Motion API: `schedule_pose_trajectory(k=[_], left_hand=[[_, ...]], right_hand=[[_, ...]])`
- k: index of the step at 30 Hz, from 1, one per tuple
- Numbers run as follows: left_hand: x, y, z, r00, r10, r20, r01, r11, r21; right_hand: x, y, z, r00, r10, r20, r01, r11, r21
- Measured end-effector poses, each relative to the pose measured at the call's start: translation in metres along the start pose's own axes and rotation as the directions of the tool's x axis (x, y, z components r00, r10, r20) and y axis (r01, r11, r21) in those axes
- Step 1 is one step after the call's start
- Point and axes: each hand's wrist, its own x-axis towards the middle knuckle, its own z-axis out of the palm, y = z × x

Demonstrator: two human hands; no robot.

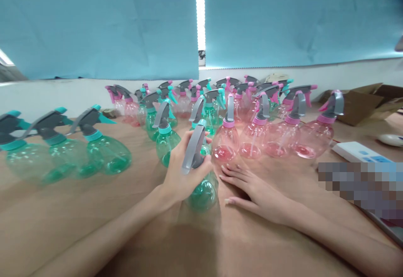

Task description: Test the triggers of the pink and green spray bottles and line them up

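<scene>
My left hand (184,174) is wrapped round the neck of a green spray bottle (203,195) with a grey and turquoise trigger head, at the middle of the table. Palm down on the tabletop, my right hand (248,184) lies flat with its fingers stretched out, holding nothing. Just beyond its fingertips stands a pink spray bottle (225,142), first in a row of several pink ones. Another green spray bottle (166,145) is close behind my left hand, partly covered by it.
Several green spray bottles (108,153) line the left of the table (126,218). Behind the middle, mixed pink and green bottles crowd together. An open cardboard box (355,105) is at the back right, near a white box (362,151) and a white computer mouse (390,139). Blue blinds (100,25) hang behind.
</scene>
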Motion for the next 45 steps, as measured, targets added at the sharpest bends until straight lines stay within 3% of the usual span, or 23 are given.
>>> schedule_pose_trajectory(k=[15,24,34,45], left_hand=[[-0.002,0.007,-0.003,0.997,0.022,0.069,-0.020,0.999,-0.025],[0.000,0.004,-0.003,0.984,-0.016,0.180,0.023,0.999,-0.035],[-0.004,-0.002,0.002,0.990,0.081,0.118,-0.068,0.992,-0.105],[-0.005,-0.002,0.003,0.992,0.031,0.120,-0.013,0.988,-0.152]], right_hand=[[0.000,0.000,0.000,1.000,0.007,0.002,-0.007,1.000,0.002],[0.000,-0.001,-0.001,0.999,0.023,0.036,-0.022,0.999,-0.026],[0.000,0.000,-0.001,1.000,0.023,0.017,-0.023,1.000,0.004],[0.001,-0.001,-0.002,0.999,0.013,0.042,-0.012,1.000,-0.020]])
